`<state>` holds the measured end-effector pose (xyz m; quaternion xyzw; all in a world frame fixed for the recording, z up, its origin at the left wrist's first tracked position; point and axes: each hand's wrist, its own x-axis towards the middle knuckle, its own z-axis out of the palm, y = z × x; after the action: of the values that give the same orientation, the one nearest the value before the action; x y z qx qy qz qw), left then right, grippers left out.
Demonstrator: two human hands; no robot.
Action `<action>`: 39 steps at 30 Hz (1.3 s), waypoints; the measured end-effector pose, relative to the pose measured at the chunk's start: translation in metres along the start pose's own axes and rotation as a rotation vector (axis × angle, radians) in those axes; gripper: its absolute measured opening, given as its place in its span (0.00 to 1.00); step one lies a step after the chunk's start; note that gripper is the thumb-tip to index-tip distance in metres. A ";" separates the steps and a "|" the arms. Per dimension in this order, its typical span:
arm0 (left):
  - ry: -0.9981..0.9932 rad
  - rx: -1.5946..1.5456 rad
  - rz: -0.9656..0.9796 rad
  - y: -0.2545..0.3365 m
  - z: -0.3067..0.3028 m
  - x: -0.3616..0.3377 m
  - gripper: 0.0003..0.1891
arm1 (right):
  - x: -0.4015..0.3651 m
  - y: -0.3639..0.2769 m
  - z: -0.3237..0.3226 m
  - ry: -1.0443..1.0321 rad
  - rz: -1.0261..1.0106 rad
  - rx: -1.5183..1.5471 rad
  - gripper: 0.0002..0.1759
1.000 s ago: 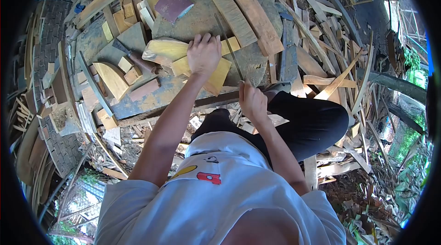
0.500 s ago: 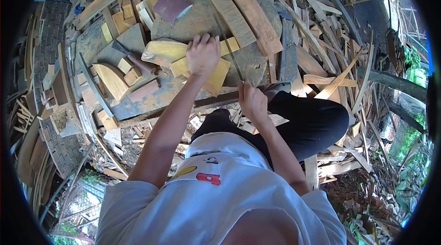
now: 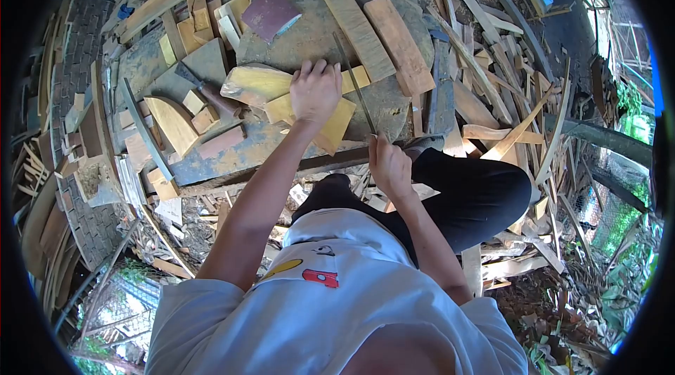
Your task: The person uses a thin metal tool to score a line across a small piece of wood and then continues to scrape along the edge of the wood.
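Observation:
My left hand (image 3: 316, 93) presses down with bent fingers on a yellowish wood piece (image 3: 334, 125), which lies against a second yellow block (image 3: 256, 84) on the worn workbench (image 3: 281, 44). Closed around the near end of a long, thin dark tool (image 3: 355, 83), perhaps a file or blade, is my right hand (image 3: 391, 166). The tool slants up and away to the left, passing just right of my left hand and over a small yellow wood strip (image 3: 358, 78).
Two long boards (image 3: 355, 23) lie at the bench's back. A maroon sheet (image 3: 271, 15), a handled tool (image 3: 211, 93) and a curved wood piece (image 3: 172, 124) are on the left. Scrap wood (image 3: 492, 72) is heaped at right. My bent knee (image 3: 485, 192) is beside the bench.
My right hand and the thin tool have shifted slightly down toward me. The view has moved a little, and my left hand stays on the wood.

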<state>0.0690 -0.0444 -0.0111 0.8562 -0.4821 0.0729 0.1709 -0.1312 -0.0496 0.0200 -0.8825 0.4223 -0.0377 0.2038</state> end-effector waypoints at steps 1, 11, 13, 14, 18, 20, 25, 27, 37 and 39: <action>-0.002 0.003 0.004 0.000 -0.001 0.000 0.18 | 0.003 -0.001 0.002 0.026 -0.032 -0.019 0.12; 0.014 0.001 0.012 0.001 -0.002 0.002 0.17 | 0.023 -0.001 0.019 0.132 -0.076 0.005 0.11; 0.006 -0.008 0.011 0.002 -0.002 0.003 0.17 | 0.002 0.009 0.012 0.074 -0.068 0.001 0.12; -0.001 -0.010 0.010 0.001 -0.002 0.002 0.17 | -0.005 0.010 0.009 0.072 -0.072 -0.017 0.12; 0.010 -0.016 0.018 0.001 0.000 0.003 0.17 | 0.027 -0.003 0.011 0.085 -0.077 -0.003 0.13; -0.003 -0.015 0.006 0.001 -0.002 0.002 0.17 | 0.046 -0.011 0.018 0.094 -0.090 0.018 0.13; 0.019 -0.001 0.011 0.002 -0.002 0.001 0.17 | 0.034 -0.008 0.011 -0.019 -0.014 0.028 0.14; 0.031 0.009 0.014 0.000 -0.001 0.003 0.17 | 0.003 0.000 0.004 -0.024 -0.009 0.003 0.13; 0.032 -0.009 0.007 0.002 -0.001 0.002 0.17 | 0.059 -0.014 0.027 0.241 -0.115 -0.044 0.11; 0.036 -0.004 -0.006 0.002 -0.001 0.001 0.17 | 0.045 -0.010 0.020 0.159 -0.085 -0.033 0.11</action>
<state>0.0684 -0.0459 -0.0091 0.8558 -0.4764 0.0868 0.1818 -0.0907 -0.0719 0.0009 -0.8970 0.3999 -0.1096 0.1534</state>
